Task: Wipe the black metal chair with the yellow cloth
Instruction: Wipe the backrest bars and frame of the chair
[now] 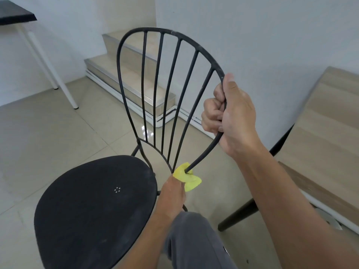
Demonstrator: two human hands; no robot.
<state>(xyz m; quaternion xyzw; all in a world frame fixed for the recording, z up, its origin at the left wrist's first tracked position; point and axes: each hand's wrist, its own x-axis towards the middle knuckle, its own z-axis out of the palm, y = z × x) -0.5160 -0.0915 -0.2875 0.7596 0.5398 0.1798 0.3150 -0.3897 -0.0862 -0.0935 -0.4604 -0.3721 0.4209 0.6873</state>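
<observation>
A black metal chair (101, 206) stood on a pale tiled floor (38, 133), its round seat near and left, its fan-shaped back rising toward the far wall with 5 thin bars inside an oval hoop. The right hand (231, 113) was closed in a full fist around the right side of that hoop, thumb lying along the rod, most likely to steady the light frame while the other hand rubbed.

The left hand (172, 193) reached in low beside the seat's right edge and pinched a small yellow cloth (187, 178), fingers hidden beneath it. The cloth was bunched around the bottom of the right hoop rod, just where it met the seat, so the fabric wrapped the thin bar rather than lying flat.

Grey dust showed on the seat and the top of the hoop, so much wiping seemingly remained. A wooden table (320, 133) stood to the right, steps (136, 74) beyond.
</observation>
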